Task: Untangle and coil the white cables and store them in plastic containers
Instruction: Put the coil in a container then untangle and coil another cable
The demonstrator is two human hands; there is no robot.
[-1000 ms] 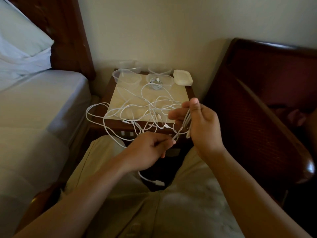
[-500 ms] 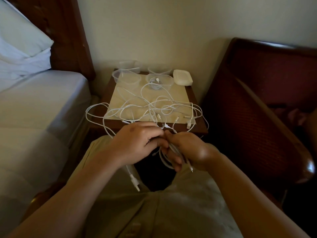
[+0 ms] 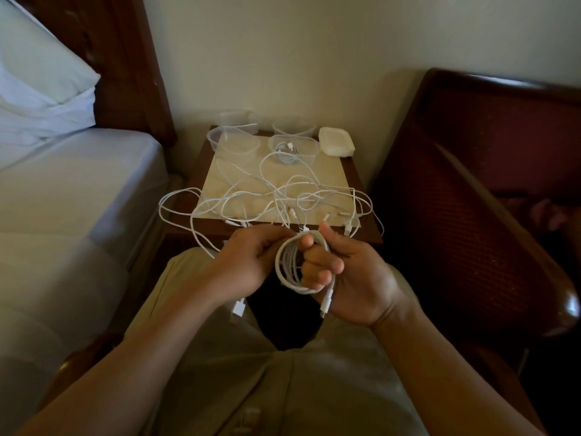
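Note:
A white cable wound into a coil [image 3: 287, 268] sits around the curled fingers of my right hand [image 3: 349, 272], with one plug [image 3: 326, 305] hanging below the palm. My left hand [image 3: 251, 258] pinches the same cable at the coil's upper left; the cable's other plug [image 3: 239, 307] dangles under that hand. A tangle of white cables [image 3: 283, 199] lies on the small wooden bedside table [image 3: 366, 215] just beyond my hands. At the table's back stand several clear plastic containers [image 3: 234, 146]; one of them [image 3: 309, 147] has a coiled cable inside.
A stack of white lids [image 3: 336, 141] sits at the table's back right corner. A bed with white sheets [image 3: 69, 190] is on the left, a dark red chair [image 3: 471, 190] on the right. Cable loops hang over the table's left and front edges.
My hands came down from the table edge toward my lap. The cable between them has been wound into a neat coil around my right fingers, and my right palm has turned to face up.

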